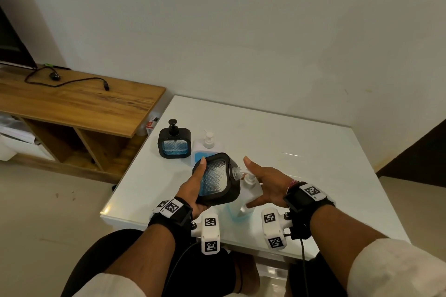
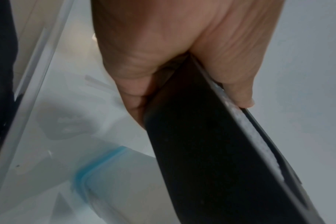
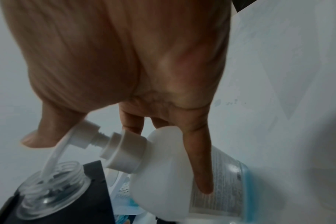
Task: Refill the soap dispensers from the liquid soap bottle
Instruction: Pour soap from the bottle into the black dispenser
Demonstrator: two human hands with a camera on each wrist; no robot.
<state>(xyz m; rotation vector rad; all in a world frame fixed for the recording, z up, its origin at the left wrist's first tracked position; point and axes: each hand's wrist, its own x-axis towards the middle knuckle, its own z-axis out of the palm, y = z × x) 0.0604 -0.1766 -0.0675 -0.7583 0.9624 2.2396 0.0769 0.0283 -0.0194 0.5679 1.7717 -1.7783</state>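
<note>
The left hand [image 1: 193, 190] grips a black soap dispenser [image 1: 217, 179], thumb across its clear patterned window, holding it tilted with the open threaded neck [image 3: 54, 186] toward the right hand [image 1: 265, 185]. That hand clasps the white liquid soap bottle [image 3: 161, 174], fingers curled round its body, the pump spout [image 3: 54, 157] dipping into the neck. Beyond the left hand a second black dispenser [image 1: 174, 143] and a white pump bottle [image 1: 208, 142] stand side by side on the white table [image 1: 301, 152]

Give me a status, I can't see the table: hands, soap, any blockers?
Left hand grips tilted black dispenser. Right hand holds soap bottle, nozzle at the open neck. Nothing in the way.
</note>
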